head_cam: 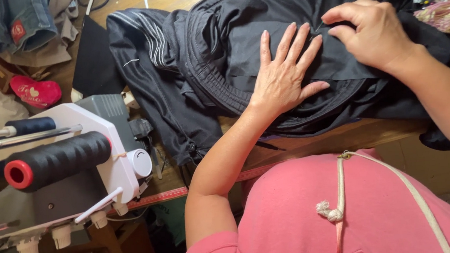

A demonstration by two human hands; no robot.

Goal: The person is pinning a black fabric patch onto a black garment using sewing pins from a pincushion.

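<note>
Black garment (290, 4): left hand (285, 76) flat, fingers spread; right hand (372, 32) grip pinching fabric.

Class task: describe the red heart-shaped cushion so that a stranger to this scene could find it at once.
Start at the white sewing machine on the left, with its black thread spool. Look up, towards the blue jeans. Between them lies the heart-shaped cushion, the only bright red-pink padded thing there.

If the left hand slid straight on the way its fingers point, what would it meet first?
The left hand lies flat on the black garment, fingers pointing up and to the right. It would probably meet the right hand first, whose fingertips pinch the cloth just beyond; otherwise only more black fabric.
</note>
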